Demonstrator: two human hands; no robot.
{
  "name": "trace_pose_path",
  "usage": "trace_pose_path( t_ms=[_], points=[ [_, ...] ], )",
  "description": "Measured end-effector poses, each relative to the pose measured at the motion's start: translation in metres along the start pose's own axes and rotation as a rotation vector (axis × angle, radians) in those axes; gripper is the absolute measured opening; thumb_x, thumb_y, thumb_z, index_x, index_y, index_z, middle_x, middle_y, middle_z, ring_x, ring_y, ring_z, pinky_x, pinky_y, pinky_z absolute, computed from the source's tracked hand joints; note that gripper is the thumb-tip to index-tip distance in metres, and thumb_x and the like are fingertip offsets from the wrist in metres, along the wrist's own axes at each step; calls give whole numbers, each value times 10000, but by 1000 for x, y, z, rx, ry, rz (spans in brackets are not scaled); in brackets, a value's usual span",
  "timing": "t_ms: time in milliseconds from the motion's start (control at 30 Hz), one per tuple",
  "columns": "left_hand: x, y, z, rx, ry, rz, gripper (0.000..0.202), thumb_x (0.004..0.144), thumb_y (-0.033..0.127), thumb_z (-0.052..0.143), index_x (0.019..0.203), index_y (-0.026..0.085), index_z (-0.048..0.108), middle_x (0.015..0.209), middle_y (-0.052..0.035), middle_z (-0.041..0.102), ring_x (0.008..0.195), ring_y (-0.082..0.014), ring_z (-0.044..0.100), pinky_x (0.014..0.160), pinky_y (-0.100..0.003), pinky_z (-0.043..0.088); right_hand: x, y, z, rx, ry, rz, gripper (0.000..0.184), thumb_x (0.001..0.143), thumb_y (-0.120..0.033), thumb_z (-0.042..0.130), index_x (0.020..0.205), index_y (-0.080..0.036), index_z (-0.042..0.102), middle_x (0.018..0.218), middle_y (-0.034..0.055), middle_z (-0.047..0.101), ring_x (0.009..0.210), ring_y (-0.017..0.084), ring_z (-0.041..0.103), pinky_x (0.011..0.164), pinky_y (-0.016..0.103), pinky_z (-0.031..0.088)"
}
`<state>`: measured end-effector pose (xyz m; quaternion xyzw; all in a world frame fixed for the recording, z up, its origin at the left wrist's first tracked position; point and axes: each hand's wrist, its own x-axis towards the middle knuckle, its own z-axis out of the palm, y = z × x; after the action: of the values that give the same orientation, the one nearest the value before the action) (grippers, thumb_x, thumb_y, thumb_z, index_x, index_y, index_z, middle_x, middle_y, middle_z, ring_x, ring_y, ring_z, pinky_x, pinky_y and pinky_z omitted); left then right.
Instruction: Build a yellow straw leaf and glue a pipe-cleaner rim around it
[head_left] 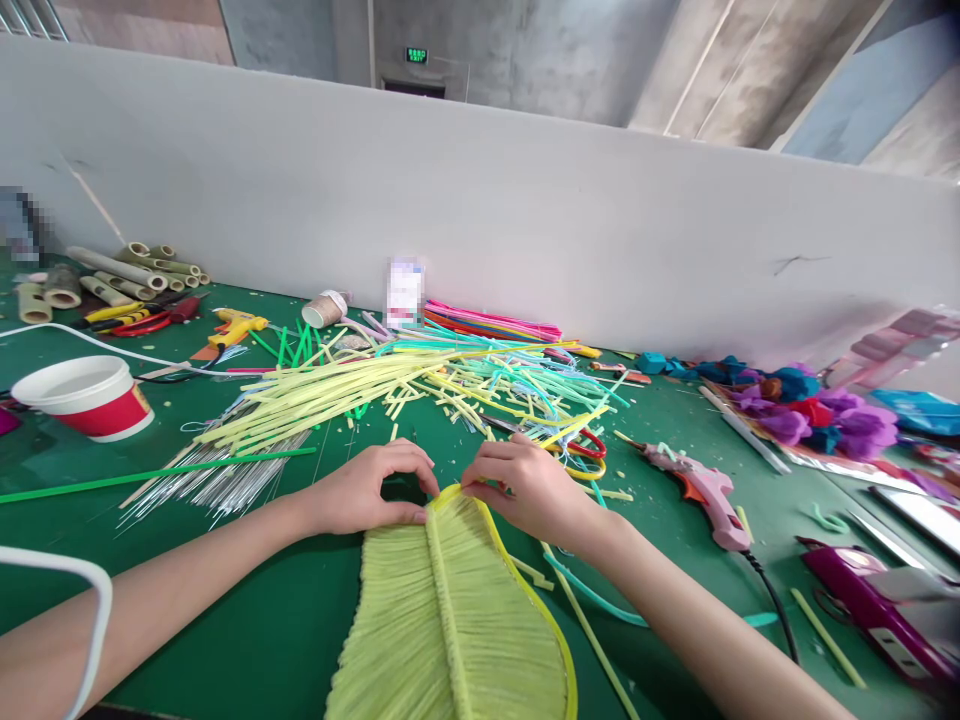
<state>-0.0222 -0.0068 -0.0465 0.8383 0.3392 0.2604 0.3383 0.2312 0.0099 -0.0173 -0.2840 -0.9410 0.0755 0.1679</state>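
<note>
A large yellow-green leaf shape (pixel 457 620) made of many thin strips lies on the green table (pixel 300 620) right in front of me. A yellow outline strip runs along its right edge and over its top. My left hand (pixel 367 490) is curled at the leaf's top left, with thumb and fingers pinching near the tip. My right hand (pixel 525 485) pinches the yellow outline strip at the leaf's tip from the right. The two hands almost touch above the central rib.
A heap of yellow, green and cyan strips (pixel 420 385) lies behind my hands. A pink glue gun (pixel 701 490) rests at the right, red-handled scissors (pixel 585 450) near it. A red-and-white cup (pixel 86 395) stands at left, a yellow glue gun (pixel 236 325) further back, purple paper flowers (pixel 825 415) far right.
</note>
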Motion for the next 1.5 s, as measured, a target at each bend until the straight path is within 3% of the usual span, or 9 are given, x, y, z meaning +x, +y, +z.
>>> trace_pose_path(
  t_ms=[400,800,1033,1200,1367,1500],
  points=[
    [-5,6,3,43,-1,96,68,898,271,664,933,220,690,998,-35,693,1117,-203,576,987,-298,422,2,-4,1,-32,26,29,106,931,-237,597,909,-202,694,853,9,695,746,127,620,718,294,330],
    [-17,16,4,251,-59,116,299,925,318,566,1178,258,714,1153,-94,554,1041,-225,599,950,-323,461,3,-2,7,-2,82,53,86,896,-248,653,924,-221,729,925,43,651,828,151,620,765,284,436],
    [-17,16,4,197,2,119,289,929,323,561,1161,230,705,1108,-87,627,1006,-216,622,917,-310,484,-1,3,5,120,82,-10,213,958,-165,513,1017,-213,712,970,63,645,887,154,624,770,258,500],
    [0,18,-2,243,179,1,237,952,302,526,1088,211,697,1047,-62,702,967,-200,639,880,-294,483,-2,5,7,117,66,10,190,961,-203,530,1006,-212,715,941,55,642,845,148,629,750,250,499],
    [17,15,-10,225,-1,-101,211,913,360,579,885,215,730,869,-21,736,833,-193,653,744,-266,481,-1,2,10,101,68,35,148,947,-188,553,978,-202,697,911,50,649,829,149,628,729,240,495],
    [13,14,-7,140,-6,-132,208,903,360,583,909,217,735,878,-15,747,803,-183,664,719,-252,483,0,-4,10,85,75,73,94,919,-144,577,915,-185,662,863,39,645,771,136,609,690,228,481]
  ],
)
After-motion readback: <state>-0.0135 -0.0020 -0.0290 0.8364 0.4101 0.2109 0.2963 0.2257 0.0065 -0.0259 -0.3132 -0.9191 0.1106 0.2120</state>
